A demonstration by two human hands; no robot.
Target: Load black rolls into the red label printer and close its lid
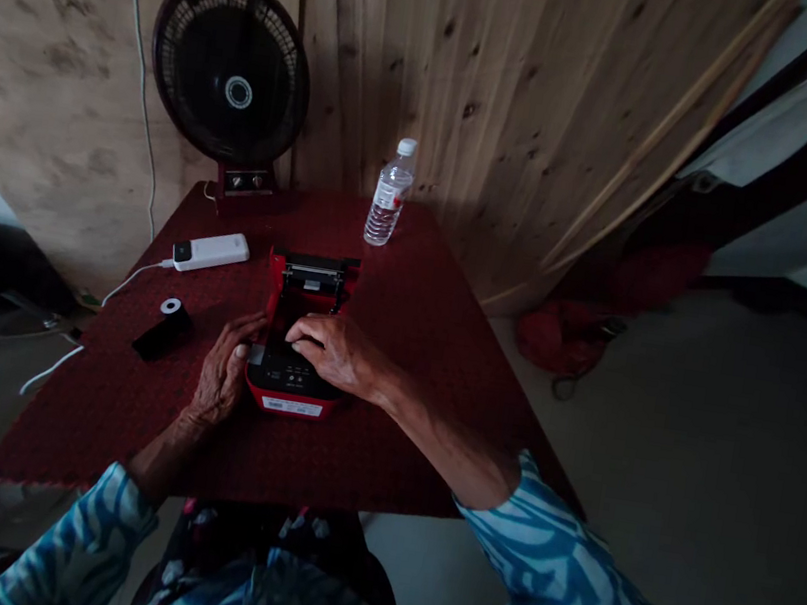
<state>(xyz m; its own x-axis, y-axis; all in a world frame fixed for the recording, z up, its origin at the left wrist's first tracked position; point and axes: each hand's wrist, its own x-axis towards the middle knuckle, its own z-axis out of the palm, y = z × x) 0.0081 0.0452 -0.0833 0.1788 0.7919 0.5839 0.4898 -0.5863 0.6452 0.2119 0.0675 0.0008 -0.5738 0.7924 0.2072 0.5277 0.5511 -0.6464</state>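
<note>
A small red and black label printer (295, 377) sits on the table with its lid (315, 274) raised at the back. My left hand (221, 376) lies along the printer's left side, its fingers stretched forward against the casing and its thumb near the front corner. Over the printer's open compartment is my right hand (335, 353), with fingers bent and thumb drawn in close to them. Whatever the right fingertips pinch, if anything, is hidden in the dark compartment. A pale label strip (255, 354) shows beside my left thumb.
Left of the printer lie a white power bank (212, 253) with a cable and a black item (161, 332) with a small white roll (170, 306). A water bottle (390, 194) and a fan (230, 74) stand at the back of the red table (427, 347), before a wooden wall.
</note>
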